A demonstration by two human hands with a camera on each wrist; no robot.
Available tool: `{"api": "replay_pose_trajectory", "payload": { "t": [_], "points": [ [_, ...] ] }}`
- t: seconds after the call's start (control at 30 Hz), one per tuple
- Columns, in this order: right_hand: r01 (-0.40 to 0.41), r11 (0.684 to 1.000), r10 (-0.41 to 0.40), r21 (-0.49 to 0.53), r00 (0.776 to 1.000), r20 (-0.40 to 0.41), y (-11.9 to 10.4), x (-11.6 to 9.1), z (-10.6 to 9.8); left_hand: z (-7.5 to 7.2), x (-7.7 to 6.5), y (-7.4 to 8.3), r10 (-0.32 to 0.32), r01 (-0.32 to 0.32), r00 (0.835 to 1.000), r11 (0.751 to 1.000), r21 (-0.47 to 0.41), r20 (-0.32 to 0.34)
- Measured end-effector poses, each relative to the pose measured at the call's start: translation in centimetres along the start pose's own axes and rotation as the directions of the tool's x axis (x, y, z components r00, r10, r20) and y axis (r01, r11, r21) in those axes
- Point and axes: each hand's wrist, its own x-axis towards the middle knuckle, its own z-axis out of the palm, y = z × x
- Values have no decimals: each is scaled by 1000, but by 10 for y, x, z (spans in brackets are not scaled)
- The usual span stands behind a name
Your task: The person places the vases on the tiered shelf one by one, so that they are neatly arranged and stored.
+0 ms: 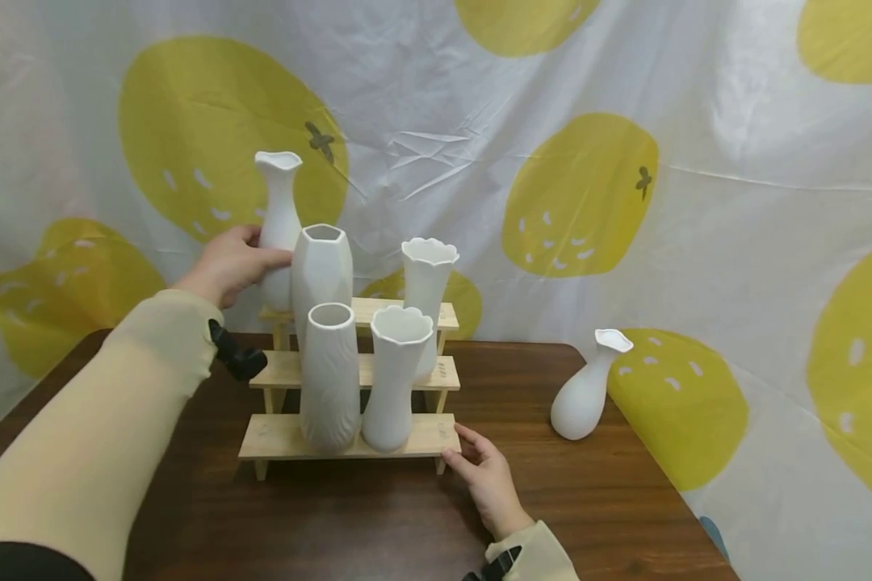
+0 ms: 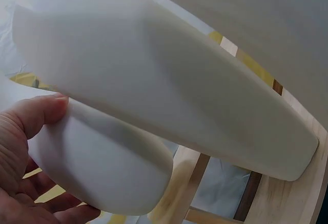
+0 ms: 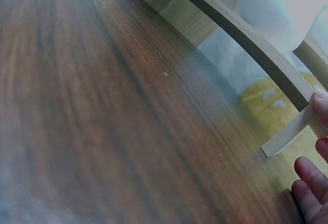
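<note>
At the top tier's left end, my left hand [image 1: 231,262] grips a white narrow-necked vase [image 1: 281,214] with a wavy rim, thumb and fingers around its body. In the left wrist view the vase's rounded base [image 2: 115,167] is by the wooden shelf; whether it bears full weight there I cannot tell. My right hand [image 1: 488,482] holds the right end of the lowest tier of the wooden stand [image 1: 276,436]. Close beside the gripped vase stands a faceted vase [image 1: 323,270] on the middle tier.
A fluted-rim vase [image 1: 427,282] stands on the middle tier's right. Below, a tall textured vase [image 1: 330,383] and another fluted vase [image 1: 395,379] occupy the bottom tier. A similar narrow-necked vase [image 1: 581,401] is on the brown table [image 1: 320,524] at right. Patterned cloth [image 1: 734,242] hangs behind.
</note>
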Motion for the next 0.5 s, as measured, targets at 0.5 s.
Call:
{"api": "replay_pose_trajectory", "payload": {
  "t": [0.5],
  "points": [
    [12, 1000, -12, -7, 1000, 9, -11, -6, 1, 14, 8, -4, 42, -42, 999, 999, -26, -10]
  ]
}}
